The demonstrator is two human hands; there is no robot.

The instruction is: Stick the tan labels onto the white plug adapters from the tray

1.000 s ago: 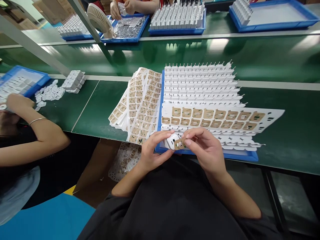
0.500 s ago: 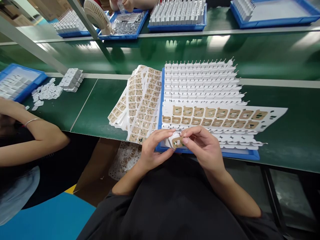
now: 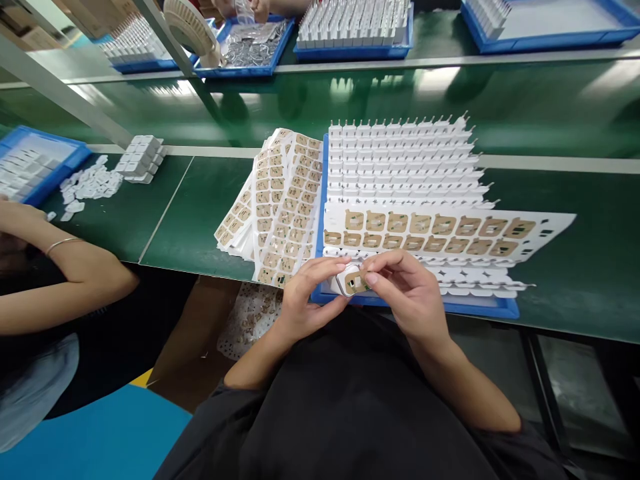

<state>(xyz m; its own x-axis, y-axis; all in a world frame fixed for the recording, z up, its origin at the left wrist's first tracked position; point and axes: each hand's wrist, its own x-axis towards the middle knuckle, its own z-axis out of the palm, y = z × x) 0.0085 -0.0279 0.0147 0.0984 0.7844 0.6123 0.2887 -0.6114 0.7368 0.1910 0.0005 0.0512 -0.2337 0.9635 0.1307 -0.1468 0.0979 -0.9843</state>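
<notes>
Between thumb and fingers, my left hand (image 3: 311, 293) grips a small white plastic housing (image 3: 342, 285) over the near edge of the blue tray (image 3: 480, 307). A brown adhesive sticker (image 3: 353, 283) with cut-out windows lies against the housing's face. My right hand (image 3: 413, 293) pinches the right end of that sticker. Just beyond my fingers, a white sheet of brown stickers (image 3: 549, 230) rests across rows of white plug housings with metal pins (image 3: 400, 160) in the tray. Fingertips hide part of the housing.
Fanned sticker sheets (image 3: 280, 200) lie left of the tray. Farther left are stacked white blocks (image 3: 141, 159), loose white pieces (image 3: 95, 181) and a co-worker's arm (image 3: 70, 280). Across the green bench stand a fan (image 3: 193, 30) and more blue trays (image 3: 355, 52). A cardboard box (image 3: 175, 353) sits below.
The sticker has shifted slightly on the housing, lying closer against its face. My hands stay almost in place, and the view has moved slightly.
</notes>
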